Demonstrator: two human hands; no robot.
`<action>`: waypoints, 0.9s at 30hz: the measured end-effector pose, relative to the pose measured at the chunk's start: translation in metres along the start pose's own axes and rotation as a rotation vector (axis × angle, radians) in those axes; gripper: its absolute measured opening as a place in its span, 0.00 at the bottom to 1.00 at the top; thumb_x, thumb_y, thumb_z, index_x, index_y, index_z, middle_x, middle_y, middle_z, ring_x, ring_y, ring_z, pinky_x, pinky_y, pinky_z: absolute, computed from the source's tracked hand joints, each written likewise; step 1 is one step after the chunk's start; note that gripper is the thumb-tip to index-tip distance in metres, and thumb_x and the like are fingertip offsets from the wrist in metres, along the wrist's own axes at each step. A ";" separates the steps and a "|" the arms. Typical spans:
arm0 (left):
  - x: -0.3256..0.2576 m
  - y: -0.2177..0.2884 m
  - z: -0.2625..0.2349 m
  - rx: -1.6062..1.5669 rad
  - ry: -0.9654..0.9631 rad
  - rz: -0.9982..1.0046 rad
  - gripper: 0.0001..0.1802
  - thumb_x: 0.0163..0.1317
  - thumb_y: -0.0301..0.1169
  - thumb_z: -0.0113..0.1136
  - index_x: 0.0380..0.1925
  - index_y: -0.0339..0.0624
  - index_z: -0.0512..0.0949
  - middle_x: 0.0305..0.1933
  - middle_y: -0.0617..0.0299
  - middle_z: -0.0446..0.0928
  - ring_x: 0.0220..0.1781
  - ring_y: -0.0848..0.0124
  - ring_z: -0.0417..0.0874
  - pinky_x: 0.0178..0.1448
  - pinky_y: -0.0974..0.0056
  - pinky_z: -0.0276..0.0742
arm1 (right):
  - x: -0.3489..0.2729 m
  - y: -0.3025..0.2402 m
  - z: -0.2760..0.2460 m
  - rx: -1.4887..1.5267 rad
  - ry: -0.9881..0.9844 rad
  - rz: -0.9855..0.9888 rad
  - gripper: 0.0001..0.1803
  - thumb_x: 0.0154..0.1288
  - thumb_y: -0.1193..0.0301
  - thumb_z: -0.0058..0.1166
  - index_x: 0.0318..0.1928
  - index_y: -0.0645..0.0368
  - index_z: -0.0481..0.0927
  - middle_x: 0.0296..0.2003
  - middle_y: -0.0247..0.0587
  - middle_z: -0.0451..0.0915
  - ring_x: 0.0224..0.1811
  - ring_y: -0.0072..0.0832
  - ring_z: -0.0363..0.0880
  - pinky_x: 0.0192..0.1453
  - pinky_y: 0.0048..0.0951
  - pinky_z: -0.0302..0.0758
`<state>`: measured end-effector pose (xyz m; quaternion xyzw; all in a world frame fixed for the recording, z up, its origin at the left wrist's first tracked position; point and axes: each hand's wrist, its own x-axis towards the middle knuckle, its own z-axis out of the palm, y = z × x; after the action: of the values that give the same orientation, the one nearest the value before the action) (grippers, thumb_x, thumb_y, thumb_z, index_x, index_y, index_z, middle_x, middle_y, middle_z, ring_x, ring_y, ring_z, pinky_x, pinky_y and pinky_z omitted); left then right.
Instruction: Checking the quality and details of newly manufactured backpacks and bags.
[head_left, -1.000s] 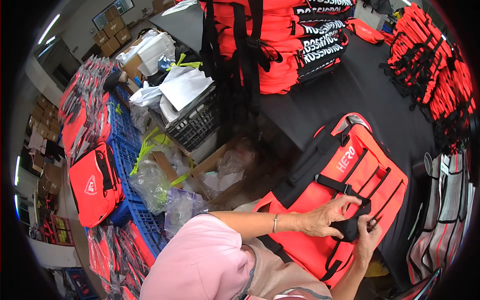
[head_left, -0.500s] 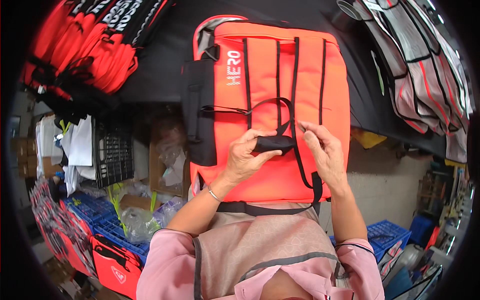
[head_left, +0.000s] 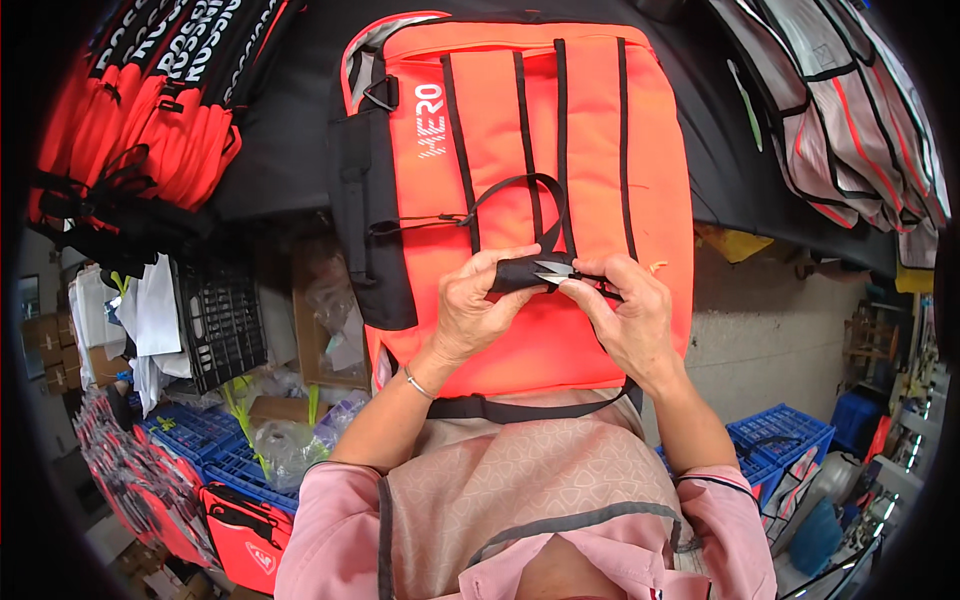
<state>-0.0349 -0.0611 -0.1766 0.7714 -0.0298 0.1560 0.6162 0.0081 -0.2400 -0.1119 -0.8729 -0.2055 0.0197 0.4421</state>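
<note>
A bright orange-red backpack [head_left: 540, 350] with black-edged shoulder straps lies on the table in front of me. My left hand [head_left: 466, 308] pinches a folded black fabric piece [head_left: 517, 274] between thumb and fingers, just above the bag's lower half. Thin black webbing [head_left: 549, 185] loops up from behind that piece. In my right hand [head_left: 637, 312] is a pair of small thread snips [head_left: 556, 271], their pointed metal blades parted at the right end of the black piece. Whether a thread lies between the blades is too small to tell.
Stacked orange-and-black bags [head_left: 170, 140] lie at the far left, and grey panels with black edging [head_left: 840, 120] at the far right. Below the black-covered table [head_left: 270, 170] are a black crate [head_left: 220, 320], a cardboard box [head_left: 325, 340] and blue crates [head_left: 785, 440].
My right hand has come left to the black piece, and the snips' blades now show beside it. In the picture, the backpack sits slightly further left and higher.
</note>
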 end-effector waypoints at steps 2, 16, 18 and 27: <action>0.000 -0.001 0.000 0.007 -0.003 -0.020 0.13 0.50 0.21 0.72 0.38 0.41 0.86 0.48 0.55 0.83 0.44 0.68 0.86 0.47 0.67 0.84 | 0.001 0.004 0.000 -0.047 -0.016 -0.038 0.10 0.56 0.75 0.67 0.36 0.65 0.81 0.29 0.43 0.82 0.29 0.26 0.81 0.35 0.25 0.76; 0.003 -0.004 -0.001 -0.040 -0.038 -0.054 0.12 0.50 0.21 0.72 0.37 0.39 0.85 0.46 0.56 0.84 0.43 0.69 0.86 0.46 0.68 0.83 | 0.006 0.017 -0.002 0.021 -0.093 0.039 0.10 0.55 0.73 0.68 0.34 0.64 0.81 0.29 0.44 0.82 0.29 0.32 0.83 0.34 0.28 0.79; 0.003 -0.005 -0.001 -0.056 -0.043 -0.066 0.12 0.50 0.21 0.72 0.37 0.39 0.85 0.46 0.56 0.84 0.43 0.69 0.86 0.46 0.68 0.83 | 0.006 0.018 -0.002 0.079 -0.068 0.063 0.09 0.56 0.75 0.68 0.34 0.65 0.81 0.28 0.41 0.82 0.29 0.26 0.81 0.34 0.25 0.77; 0.001 -0.005 -0.001 -0.023 -0.029 -0.032 0.13 0.50 0.21 0.72 0.37 0.38 0.85 0.46 0.56 0.84 0.42 0.69 0.86 0.46 0.68 0.83 | 0.000 0.017 0.004 -0.057 -0.009 -0.073 0.08 0.56 0.76 0.68 0.34 0.65 0.81 0.27 0.41 0.81 0.28 0.23 0.79 0.33 0.23 0.75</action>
<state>-0.0330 -0.0587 -0.1813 0.7667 -0.0283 0.1345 0.6271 0.0127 -0.2455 -0.1276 -0.8770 -0.2396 0.0018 0.4166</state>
